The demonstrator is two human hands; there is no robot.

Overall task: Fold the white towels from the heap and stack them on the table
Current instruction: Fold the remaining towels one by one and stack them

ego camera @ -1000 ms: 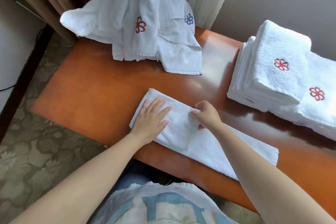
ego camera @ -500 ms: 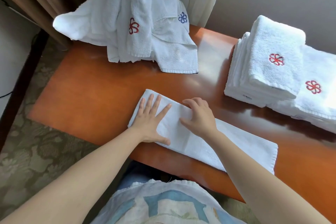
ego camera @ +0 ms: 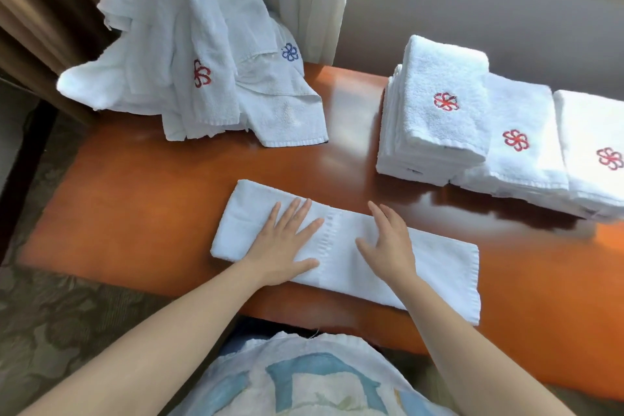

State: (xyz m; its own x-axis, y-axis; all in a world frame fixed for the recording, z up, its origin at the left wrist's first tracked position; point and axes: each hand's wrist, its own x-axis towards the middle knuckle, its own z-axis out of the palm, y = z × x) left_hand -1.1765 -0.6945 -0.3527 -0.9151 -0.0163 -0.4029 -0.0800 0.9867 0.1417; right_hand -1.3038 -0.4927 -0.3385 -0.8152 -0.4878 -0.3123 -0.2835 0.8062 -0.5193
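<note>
Now both hands flat: left hand [ego camera: 287,243], right hand [ego camera: 388,243] on towel [ego camera: 341,253].

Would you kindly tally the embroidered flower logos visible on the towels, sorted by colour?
Red logos: 4 (1 on the heap, 3 on the folded stacks)
Blue logos: 1 (on the heap)
Total: 5
</note>
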